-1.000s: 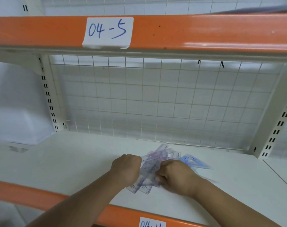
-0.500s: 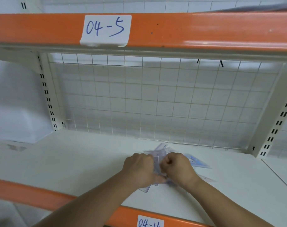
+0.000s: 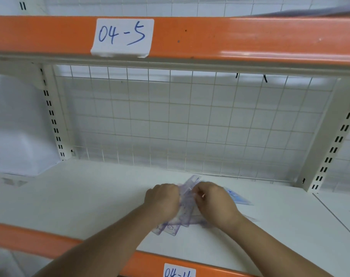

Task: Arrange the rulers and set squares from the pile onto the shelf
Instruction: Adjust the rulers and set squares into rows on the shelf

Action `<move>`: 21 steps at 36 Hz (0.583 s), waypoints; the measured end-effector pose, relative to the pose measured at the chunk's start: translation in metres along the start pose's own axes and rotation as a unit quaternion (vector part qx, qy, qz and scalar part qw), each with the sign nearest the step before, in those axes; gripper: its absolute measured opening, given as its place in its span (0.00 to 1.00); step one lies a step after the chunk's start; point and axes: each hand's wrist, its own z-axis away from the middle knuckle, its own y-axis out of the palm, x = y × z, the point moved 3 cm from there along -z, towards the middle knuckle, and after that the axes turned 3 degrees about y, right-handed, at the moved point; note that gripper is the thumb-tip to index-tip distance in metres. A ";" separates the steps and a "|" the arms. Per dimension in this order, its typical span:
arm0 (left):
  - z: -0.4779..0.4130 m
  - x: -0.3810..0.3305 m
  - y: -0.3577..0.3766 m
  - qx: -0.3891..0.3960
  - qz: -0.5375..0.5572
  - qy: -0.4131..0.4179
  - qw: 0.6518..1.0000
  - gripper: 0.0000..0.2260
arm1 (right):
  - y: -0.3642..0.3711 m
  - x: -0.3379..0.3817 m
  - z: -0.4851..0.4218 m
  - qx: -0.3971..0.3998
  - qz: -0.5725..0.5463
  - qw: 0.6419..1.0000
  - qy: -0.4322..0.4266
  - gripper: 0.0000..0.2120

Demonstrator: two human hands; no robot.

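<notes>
Hands 2: left hand [image 3: 163, 198], right hand [image 3: 214, 200] both gripping 1 ruler pile [image 3: 185, 213] on shelf [image 3: 80, 196].

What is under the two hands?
See-through purple rulers lie on the white shelf under the left hand and right hand; a blue set square pokes out rightward. How many pieces the hands cover is hidden.

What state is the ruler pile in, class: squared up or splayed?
Splayed: the rulers fan out at different angles between the left hand and right hand.
</notes>
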 end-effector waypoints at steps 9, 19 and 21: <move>0.002 0.017 0.000 0.103 0.153 0.001 0.983 0.10 | -0.002 -0.016 0.002 -0.026 0.124 0.989 -0.070 0.21; 0.004 0.017 0.001 0.092 0.084 0.017 0.992 0.12 | 0.001 -0.018 0.006 -0.120 0.235 0.950 -0.167 0.18; 0.005 0.014 0.001 0.047 0.005 0.024 0.999 0.18 | 0.001 -0.020 0.007 -0.120 0.231 0.952 -0.160 0.19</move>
